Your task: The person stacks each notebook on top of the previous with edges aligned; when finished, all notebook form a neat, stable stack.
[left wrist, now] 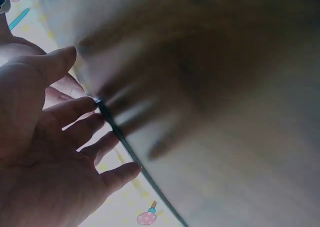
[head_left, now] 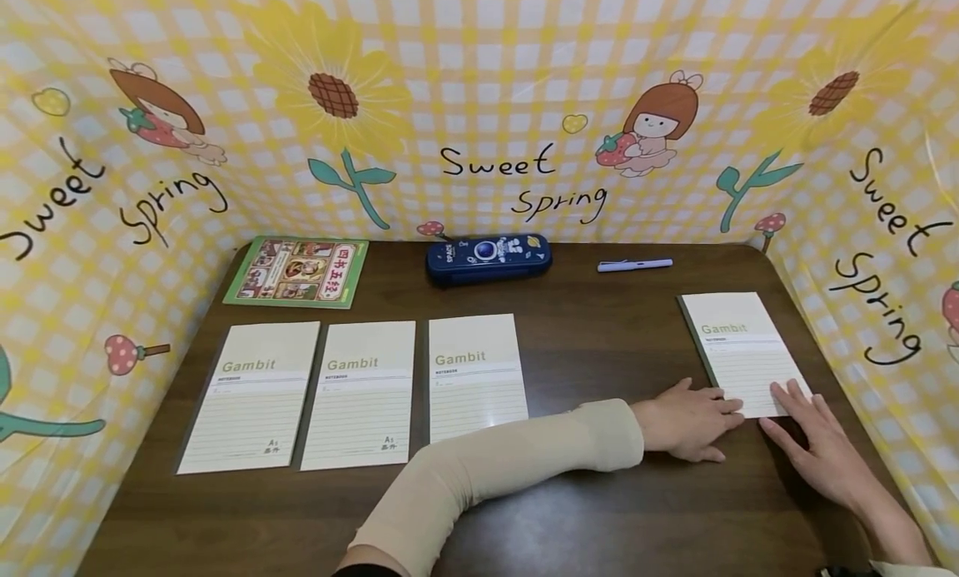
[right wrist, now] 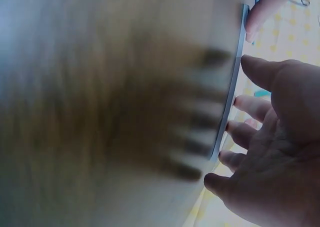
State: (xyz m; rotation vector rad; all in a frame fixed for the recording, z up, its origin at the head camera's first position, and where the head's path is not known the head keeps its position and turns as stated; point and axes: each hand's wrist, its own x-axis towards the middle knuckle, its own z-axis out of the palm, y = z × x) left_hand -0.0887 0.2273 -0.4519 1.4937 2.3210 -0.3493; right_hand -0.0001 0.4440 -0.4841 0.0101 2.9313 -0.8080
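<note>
Touching a dark-spined cream notebook (head_left: 742, 344) with green lettering, the left hand (head_left: 685, 420) and right hand (head_left: 820, 450) rest with grip released; a blue pencil case (head_left: 489, 261) lies closed.

1. Head view: bright, fairly even light; large print on the third notebook from the left (head_left: 475, 381) reads clearly, beside a small sheen low on its page.
2. Soft, pale glare spreads over the dark table (head_left: 524, 519); a dark shadow lies by the right hand (head_left: 817, 452).
3. The patterned cloth (head_left: 479, 86) slants and stretches toward the frame's sides.
4. Both wrist views: dim, backlit; the left hand (left wrist: 45, 157) looks dusky against washed-out cloth.
5. Finger-shaped dark patches, shadows or reflections, smear there out of focus.
</note>
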